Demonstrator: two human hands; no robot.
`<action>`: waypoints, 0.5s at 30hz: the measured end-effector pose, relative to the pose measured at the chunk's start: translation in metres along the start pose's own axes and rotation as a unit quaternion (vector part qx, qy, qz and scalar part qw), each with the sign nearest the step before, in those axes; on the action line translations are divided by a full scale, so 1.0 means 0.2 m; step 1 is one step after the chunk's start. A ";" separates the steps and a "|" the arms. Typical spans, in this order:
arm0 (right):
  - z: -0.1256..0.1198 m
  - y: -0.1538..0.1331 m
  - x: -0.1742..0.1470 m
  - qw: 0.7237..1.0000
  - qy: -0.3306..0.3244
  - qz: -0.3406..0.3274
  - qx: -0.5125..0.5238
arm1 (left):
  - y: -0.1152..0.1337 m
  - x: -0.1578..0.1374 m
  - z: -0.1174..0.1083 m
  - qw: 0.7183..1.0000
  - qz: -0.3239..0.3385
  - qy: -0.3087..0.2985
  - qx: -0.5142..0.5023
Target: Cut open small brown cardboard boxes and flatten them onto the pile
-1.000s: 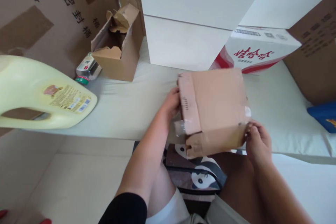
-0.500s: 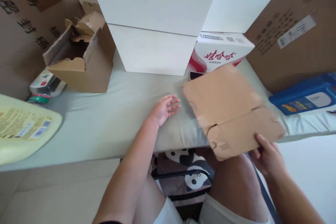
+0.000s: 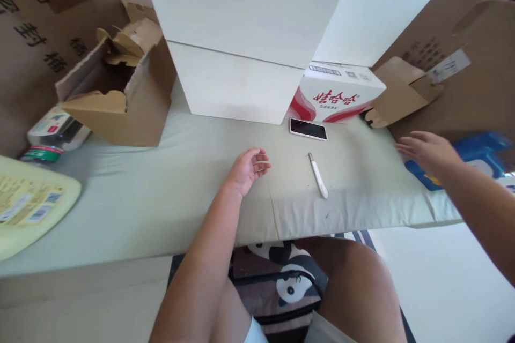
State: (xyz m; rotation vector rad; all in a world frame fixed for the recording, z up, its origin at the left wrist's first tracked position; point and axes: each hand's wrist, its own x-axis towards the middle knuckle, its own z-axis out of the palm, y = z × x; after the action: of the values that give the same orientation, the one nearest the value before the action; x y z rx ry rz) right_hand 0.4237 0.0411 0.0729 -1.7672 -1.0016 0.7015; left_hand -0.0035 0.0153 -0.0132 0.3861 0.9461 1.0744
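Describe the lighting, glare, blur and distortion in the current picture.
Head view: soft, fairly even light, no strong glare on the phone, whose outline reads fairly sharp; same view: the blue bottle by the right hand looks smeared; same view: perspective makes the white boxes narrow downward.

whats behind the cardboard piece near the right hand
Behind the cardboard piece stands a large brown carton, visible above and to the right of it. The carton's surface directly behind the piece is covered and cannot be seen.
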 end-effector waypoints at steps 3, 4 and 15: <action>0.35 0.02 -0.06 0.995 -0.082 -0.037 -0.046 | 0.04 -0.03 -0.04 0.997 0.064 0.030 -0.025; 0.49 0.02 -0.10 0.990 -0.120 -0.053 -0.057 | 0.06 -0.04 -0.07 0.992 0.107 0.053 -0.036; 2.04 -0.62 -1.06 0.721 -0.383 -0.563 -0.127 | 0.31 -0.28 -0.45 0.771 0.498 0.372 -0.140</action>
State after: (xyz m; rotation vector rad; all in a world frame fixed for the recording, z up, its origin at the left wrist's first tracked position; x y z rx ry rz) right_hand -0.0507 0.0677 0.0379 -0.6554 -2.5007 0.4455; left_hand -0.1194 -0.0201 0.0033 0.1828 1.2657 2.4467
